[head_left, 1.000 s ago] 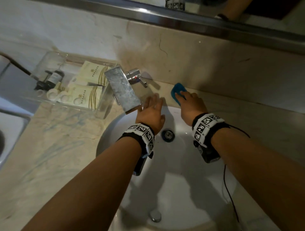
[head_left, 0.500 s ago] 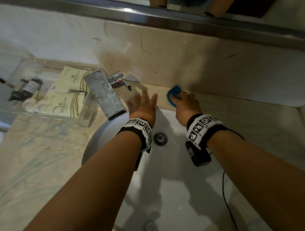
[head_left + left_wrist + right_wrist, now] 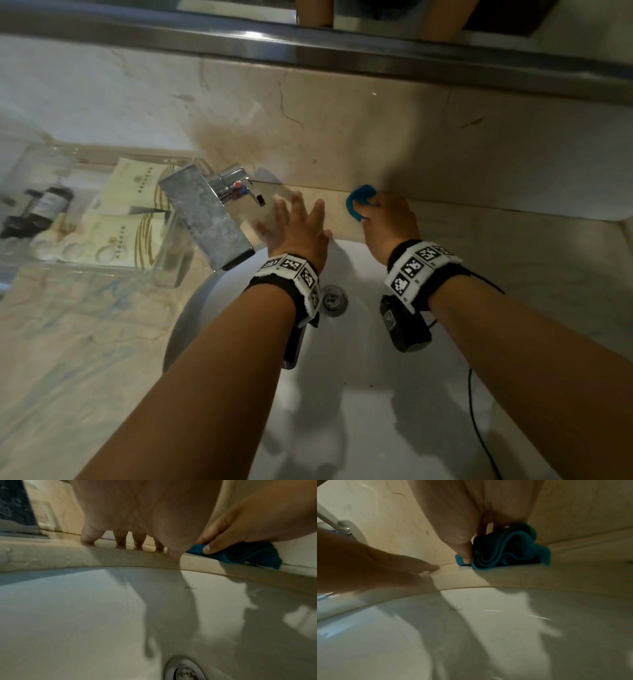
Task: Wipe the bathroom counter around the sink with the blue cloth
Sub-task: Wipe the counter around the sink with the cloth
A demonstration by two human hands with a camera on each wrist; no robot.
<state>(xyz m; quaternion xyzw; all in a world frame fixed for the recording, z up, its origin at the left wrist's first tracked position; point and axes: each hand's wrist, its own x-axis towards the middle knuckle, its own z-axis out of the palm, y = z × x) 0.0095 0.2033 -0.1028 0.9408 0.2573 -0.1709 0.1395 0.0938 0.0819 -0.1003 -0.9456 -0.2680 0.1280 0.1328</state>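
Fingers of right hand pinch blue cloth on counter.

Round white basin sink sits recessed in the beige marble counter. Square chrome faucet stands at the sink's back-left rim, spout over the bowl. Clear acrylic tray sits on the counter left of the faucet, packets and a small dark bottle in it. Left hand is flat on the back rim, right of the faucet. Right hand is just right of it, on the bunched blue cloth, which lies on the counter against the marble backsplash. Round metal drain is in the bowl, in front of both hands.
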